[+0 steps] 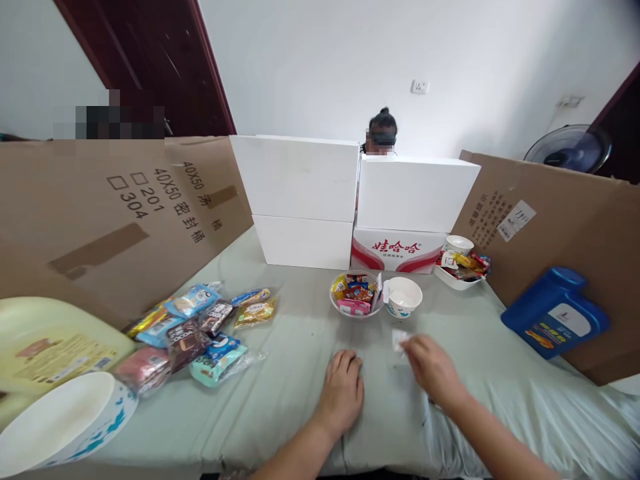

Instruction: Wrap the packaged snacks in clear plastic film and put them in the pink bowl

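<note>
My left hand [343, 389] rests palm down on the pale green cloth, its fingers stretched forward with nothing in them. Pinched in the fingertips of my right hand [431, 368] is a small white slip [399, 339], perhaps paper or a packet; the kind is not clear. Just beyond it stands a white paper bowl [406, 298] with a blue pattern. Beside that bowl, to the left, a clear bowl [334, 303] holds several wrapped snacks [357, 293], and a white card-like piece [385, 293] stands between the two bowls.
Snack packets [193, 333] lie in a pile at left, near a large white bowl [107, 413] and a yellowish jug [60, 333]. White boxes [305, 180] form a wall ahead, a person [384, 130] behind. Cardboard [125, 213] flanks the sides; a blue bottle [553, 313] leans at right.
</note>
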Demonstrator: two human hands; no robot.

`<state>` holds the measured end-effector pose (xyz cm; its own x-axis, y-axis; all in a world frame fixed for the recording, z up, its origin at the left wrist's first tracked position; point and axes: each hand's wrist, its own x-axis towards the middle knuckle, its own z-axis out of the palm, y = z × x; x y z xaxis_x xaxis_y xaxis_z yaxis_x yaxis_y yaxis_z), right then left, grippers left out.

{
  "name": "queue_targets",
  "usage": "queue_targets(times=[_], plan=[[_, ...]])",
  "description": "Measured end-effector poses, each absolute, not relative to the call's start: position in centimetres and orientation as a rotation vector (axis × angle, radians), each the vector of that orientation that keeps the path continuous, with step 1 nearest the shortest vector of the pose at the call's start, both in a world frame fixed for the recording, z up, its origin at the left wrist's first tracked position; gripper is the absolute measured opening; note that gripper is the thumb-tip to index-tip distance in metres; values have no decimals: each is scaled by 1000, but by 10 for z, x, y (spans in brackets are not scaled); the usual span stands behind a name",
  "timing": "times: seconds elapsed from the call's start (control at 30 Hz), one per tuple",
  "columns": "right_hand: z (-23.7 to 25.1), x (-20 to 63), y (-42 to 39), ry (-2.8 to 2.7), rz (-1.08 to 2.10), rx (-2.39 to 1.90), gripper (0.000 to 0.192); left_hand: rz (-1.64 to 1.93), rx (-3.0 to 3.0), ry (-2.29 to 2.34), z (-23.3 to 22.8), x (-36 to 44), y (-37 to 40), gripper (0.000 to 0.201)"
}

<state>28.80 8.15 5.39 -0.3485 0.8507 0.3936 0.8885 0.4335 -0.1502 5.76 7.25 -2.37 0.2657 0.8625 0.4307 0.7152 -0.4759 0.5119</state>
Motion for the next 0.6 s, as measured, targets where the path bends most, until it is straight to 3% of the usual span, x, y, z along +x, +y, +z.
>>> queue_targets(times=[0.1,0.3,0.47,0.6], plan=[[90,302,140,-2110,-375,-1767,31,987,2304,1461,-21,58,74,35],[108,294,219,-2248,-273,-1850,17,909,2254,1477,-12,63,68,36],[92,311,195,-2191,-306,-1724,33,1156,2077,1329,-1,46,72,28],[36,366,134,-2189,-251,-1291,34,1202,2179,1530,42,-22,113,27]])
